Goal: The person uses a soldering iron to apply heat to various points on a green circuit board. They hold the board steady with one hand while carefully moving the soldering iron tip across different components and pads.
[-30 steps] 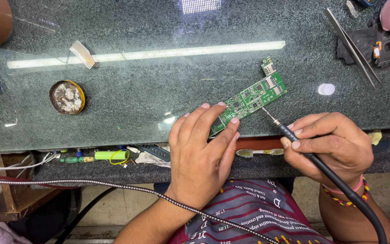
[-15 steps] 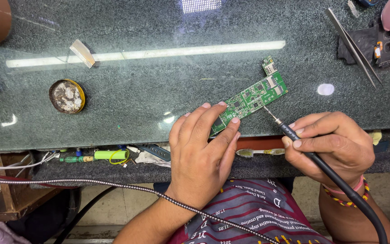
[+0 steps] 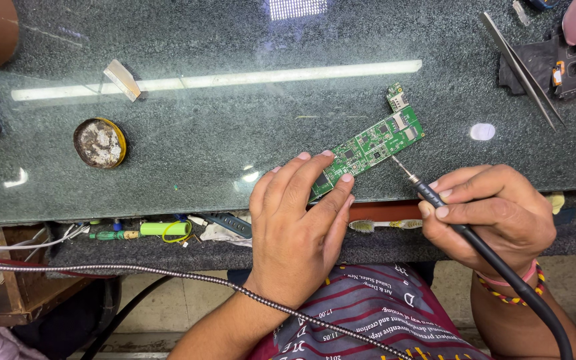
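My left hand (image 3: 298,230) lies flat on the table (image 3: 235,133), fingers spread open. The fingertips (image 3: 347,179) press down on the near end of the green circuit board (image 3: 371,145). The board lies flat on the glass, slanted, with its far end pointing up and away to the right of that hand.

My right hand (image 3: 491,213) is closed around the black soldering iron (image 3: 435,200), held like a pencil. The thin metal tip (image 3: 400,165) sits right at the lower edge of the board, just to the right of my left fingertips. I cannot tell if it touches the board or stops a hair short. The black cord runs down past my right wrist, where I wear 2 bead bands.

To do this well, I think my left hand should keep the board from sliding, and my fingers should stay away from the hot tip. The tip should touch only 1 tiny spot, lightly, so nearby parts are safe.

Far to the left of my left hand sits a round tin (image 3: 100,142) with grey stuff inside. Up past my right hand lie long metal tweezers (image 3: 521,70) and a black phone part (image 3: 561,67). A toothbrush (image 3: 385,225) rests on the ledge between my 2 hands.
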